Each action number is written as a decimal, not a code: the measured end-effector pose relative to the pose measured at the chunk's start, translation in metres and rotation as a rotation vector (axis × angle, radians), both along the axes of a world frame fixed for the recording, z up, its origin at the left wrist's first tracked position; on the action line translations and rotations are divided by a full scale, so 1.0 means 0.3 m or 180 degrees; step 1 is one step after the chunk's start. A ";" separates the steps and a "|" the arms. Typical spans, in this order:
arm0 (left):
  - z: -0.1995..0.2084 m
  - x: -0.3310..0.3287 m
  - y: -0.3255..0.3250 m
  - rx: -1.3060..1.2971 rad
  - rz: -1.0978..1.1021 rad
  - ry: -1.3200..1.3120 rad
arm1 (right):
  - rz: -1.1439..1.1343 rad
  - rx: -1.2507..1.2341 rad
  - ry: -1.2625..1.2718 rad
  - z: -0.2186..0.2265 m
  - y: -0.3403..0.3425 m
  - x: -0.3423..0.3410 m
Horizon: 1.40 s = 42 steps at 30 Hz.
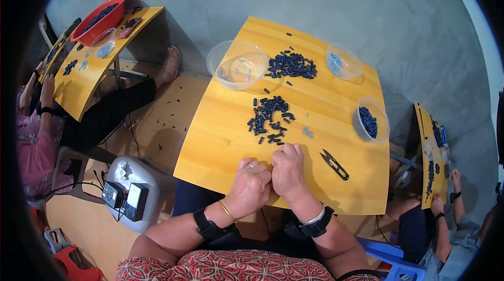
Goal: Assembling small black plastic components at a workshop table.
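My left hand (249,185) and my right hand (288,170) meet at the near edge of the yellow table (220,147). Both are closed, fingers curled in and knuckles up. Whatever they grip is hidden behind the fingers. Just beyond them lies a loose pile of small dark blue cylindrical pieces (270,113). To its right sits a little cluster of small clear pieces (307,132). Black thread snips (334,165) lie to the right of my right hand, untouched. A larger heap of dark pieces (292,65) is spread farther back.
A big clear bowl (212,60) stands at the back left. Two smaller clear tubs, one with light blue bits (336,63) and one with dark pieces (369,122), line the right side. Co-workers sit at tables left and right. A grey stool (152,192) holding black devices stands left.
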State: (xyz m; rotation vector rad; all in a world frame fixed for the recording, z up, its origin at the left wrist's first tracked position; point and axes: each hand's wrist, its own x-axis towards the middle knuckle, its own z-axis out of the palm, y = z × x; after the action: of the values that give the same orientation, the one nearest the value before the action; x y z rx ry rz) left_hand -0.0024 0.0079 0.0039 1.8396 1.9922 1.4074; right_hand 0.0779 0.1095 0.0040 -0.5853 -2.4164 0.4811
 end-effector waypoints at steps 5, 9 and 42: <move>-0.003 -0.002 0.006 0.0009 -0.0029 0.0047 | -0.0020 0.0007 -0.0054 -0.006 0.008 -0.002; 0.005 -0.003 0.000 0.0051 -0.0008 0.0110 | 0.0016 0.0021 -0.0040 0.010 0.003 -0.004; 0.393 0.245 -0.352 -0.0059 -0.1933 -0.4373 | 0.0582 0.0789 0.1218 0.479 -0.480 0.433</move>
State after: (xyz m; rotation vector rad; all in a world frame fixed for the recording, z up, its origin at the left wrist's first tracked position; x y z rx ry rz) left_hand 0.0711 -0.0978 0.1220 0.7788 0.6741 1.6299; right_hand 0.2079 -0.0344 0.1477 -0.1478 -2.1242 0.3253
